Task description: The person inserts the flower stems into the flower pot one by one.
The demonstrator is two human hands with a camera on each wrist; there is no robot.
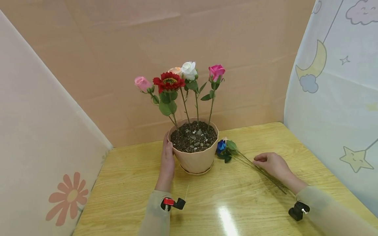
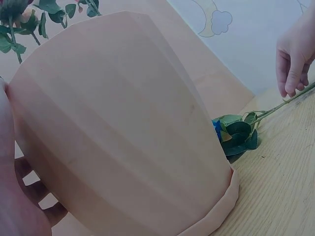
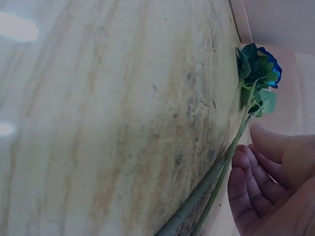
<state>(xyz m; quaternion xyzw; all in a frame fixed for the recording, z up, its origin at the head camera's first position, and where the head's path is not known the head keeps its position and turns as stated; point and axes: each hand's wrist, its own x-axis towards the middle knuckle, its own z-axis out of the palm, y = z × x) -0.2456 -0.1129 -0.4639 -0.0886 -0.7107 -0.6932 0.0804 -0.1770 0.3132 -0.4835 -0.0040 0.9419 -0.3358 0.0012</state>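
Note:
A pale peach flowerpot (image 1: 196,160) stands on its matching saucer. Dark soil with pebbles (image 1: 193,137) fills it. My left hand (image 1: 167,164) lies against the pot's left side, thumb near the rim; in the left wrist view its fingers are partly hidden behind the wall. Upright in the soil are a red flower (image 1: 169,82), a white rose (image 1: 189,71), a light pink rose (image 1: 142,84), a magenta rose (image 1: 217,72) and a peach bloom (image 1: 175,70). My right hand (image 1: 273,165), fingers loosely bent and thumb apart, hovers beside the stems of a blue rose (image 1: 221,146) lying on the table.
Another pale bloom (image 1: 225,139) lies partly hidden by the blue rose, the long stems (image 1: 274,182) running together toward the right forearm. The wooden table (image 1: 127,183) meets a peach backdrop (image 1: 251,65) behind, with printed cloth walls at left and right.

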